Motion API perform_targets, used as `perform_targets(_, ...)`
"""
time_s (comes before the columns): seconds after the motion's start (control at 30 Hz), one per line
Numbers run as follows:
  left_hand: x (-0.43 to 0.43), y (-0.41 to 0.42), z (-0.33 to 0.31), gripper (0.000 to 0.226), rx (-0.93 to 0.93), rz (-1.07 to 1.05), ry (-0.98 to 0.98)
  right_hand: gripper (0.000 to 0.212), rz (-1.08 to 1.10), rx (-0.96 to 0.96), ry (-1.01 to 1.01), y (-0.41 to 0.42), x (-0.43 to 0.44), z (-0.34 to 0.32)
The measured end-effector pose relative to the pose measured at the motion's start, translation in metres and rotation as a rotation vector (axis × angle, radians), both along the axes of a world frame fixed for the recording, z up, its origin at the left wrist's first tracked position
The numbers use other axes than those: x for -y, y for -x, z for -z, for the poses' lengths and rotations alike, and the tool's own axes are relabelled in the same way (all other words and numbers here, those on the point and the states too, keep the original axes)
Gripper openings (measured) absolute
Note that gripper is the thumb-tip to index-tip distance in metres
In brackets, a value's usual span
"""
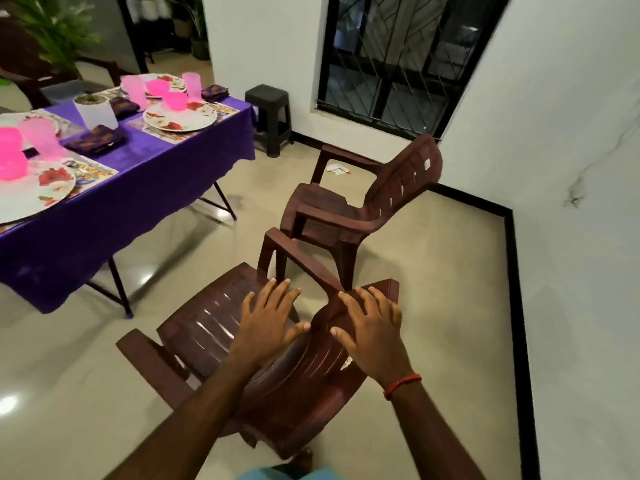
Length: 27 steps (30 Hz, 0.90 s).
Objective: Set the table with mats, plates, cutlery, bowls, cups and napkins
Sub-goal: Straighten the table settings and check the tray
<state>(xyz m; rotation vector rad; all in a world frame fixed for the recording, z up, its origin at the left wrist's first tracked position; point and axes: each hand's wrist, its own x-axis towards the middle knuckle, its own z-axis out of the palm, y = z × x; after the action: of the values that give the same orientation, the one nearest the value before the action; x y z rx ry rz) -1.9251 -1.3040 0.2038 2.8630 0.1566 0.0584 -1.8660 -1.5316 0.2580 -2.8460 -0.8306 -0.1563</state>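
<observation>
Two hands are in the head view, and both are at the near chair, not at the counter. My left hand is flat, with fingers spread over the front of the chair back. My right hand lies flat on the top edge of the back. Each grip is apart, fingers straight, clamped on nothing. Whether the left palm really presses the plastic, I cannot tell. The task's things are well apart from me, up at the left on the purple cloth. I see flowered plates on printed mats, pink bowls on the plates, pink cups beside them and dark folded napkins between the places. Cutlery I cannot make out with certainty. I judge that the setting is nearly finished and that the chairs are the step in hand. Some danger comes from the flat hands: with no finger curled round the back, the chair can slide away or tip on the shiny floor. Its armrest is also just beside the second chair and can hook it. If I push too hard toward the counter, the chair can strike the folding legs or drag the hanging cloth, and then the light cups may fall.
</observation>
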Motion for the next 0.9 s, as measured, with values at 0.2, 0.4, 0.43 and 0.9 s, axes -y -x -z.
perform_targets(0.2, 0.024, -0.045, -0.002, 0.090, -0.029, -0.126, 0.014, 0.064, -0.159, 0.002, 0.067, -0.076, 0.020, 0.000)
perform_targets(0.4, 0.048, -0.036, 0.001, 0.093, -0.081, -0.246, -0.017, 0.063, -0.326, -0.106, 0.070, -0.115, 0.026, 0.010)
perform_targets(0.43, 0.053, -0.032, 0.004, 0.092, -0.084, -0.269, -0.029, 0.064, -0.373, -0.109, 0.085, -0.120, 0.026, 0.013)
perform_targets(0.9, 0.172, 0.020, -0.008, 0.100, -0.128, -0.906, -0.010, 0.083, -1.118, -0.127, 0.251, -0.179, 0.051, 0.042)
